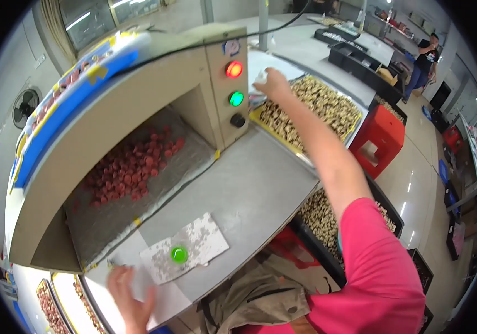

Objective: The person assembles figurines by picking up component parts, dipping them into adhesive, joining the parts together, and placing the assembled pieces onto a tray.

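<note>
My right arm stretches far forward past the machine. My right hand (pixel 274 84) is closed, its fingers curled by something small and whitish that I cannot make out, at the far corner of a tray (pixel 296 153) of small tan-and-dark pieces (pixel 311 108). Low on the left, my left hand (pixel 131 295) has its fingers apart, blurred and holding nothing, above the bench edge. Ahead of it a small round bright green piece (pixel 179 254) rests on a grey-and-white speckled board (pixel 208 236). A heap of small round red pieces (pixel 130 170) lies inside the machine's opening.
The beige machine (pixel 121 100) has a lit red light (pixel 233 69), a lit green light (pixel 236 98) and a black knob (pixel 238 120). A red stool (pixel 379 142) stands on the right. A black crate (pixel 336 273) of tan pieces sits below the bench. A person (pixel 423 67) stands far right.
</note>
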A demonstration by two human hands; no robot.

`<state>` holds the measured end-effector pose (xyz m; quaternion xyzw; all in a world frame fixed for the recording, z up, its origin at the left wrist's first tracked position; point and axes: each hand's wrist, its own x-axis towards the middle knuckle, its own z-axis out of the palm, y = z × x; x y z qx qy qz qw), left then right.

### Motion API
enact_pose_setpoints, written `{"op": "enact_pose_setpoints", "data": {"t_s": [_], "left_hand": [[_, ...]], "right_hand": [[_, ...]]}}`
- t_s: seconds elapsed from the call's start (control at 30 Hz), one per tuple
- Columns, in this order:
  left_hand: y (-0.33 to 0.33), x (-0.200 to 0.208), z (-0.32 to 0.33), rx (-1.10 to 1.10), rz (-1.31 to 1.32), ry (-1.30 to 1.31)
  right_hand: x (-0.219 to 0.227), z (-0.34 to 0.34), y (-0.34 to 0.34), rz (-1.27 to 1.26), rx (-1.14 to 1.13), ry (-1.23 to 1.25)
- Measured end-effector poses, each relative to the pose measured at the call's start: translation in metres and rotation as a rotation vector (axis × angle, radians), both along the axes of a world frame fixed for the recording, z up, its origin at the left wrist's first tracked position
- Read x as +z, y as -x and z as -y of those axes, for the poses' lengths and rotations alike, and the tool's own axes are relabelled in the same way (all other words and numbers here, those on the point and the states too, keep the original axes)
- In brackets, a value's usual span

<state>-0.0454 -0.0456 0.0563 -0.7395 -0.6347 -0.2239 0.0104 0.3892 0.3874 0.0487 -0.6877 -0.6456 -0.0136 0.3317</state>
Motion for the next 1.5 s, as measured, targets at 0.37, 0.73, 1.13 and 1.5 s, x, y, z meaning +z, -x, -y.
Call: {"op": "enact_pose_setpoints", "data": {"t_s": [0.37, 0.73, 1.13, 1.5], "left_hand": [[-0.051, -0.018, -0.046, -0.111, 0.015, 0.137], [-0.038, -0.028, -0.039, -0.062, 0.192, 0.095], [0.006, -0.057, -0.011, -0.006, 0.258, 0.094], [0.030, -0.075, 0.007, -0.082, 0.298, -0.008]], "right_hand": [[-0.006, -0.016, 0.012, 0.051, -0.020, 0.276], [0.043, 0.109, 0.005, -0.365, 0.172, 0.095], [0.000, 0.305, 0.155, -0.137, 0.931, 0.381], [-0.028, 0.321, 0.230, 0.155, 1.229, 0.279]]}}
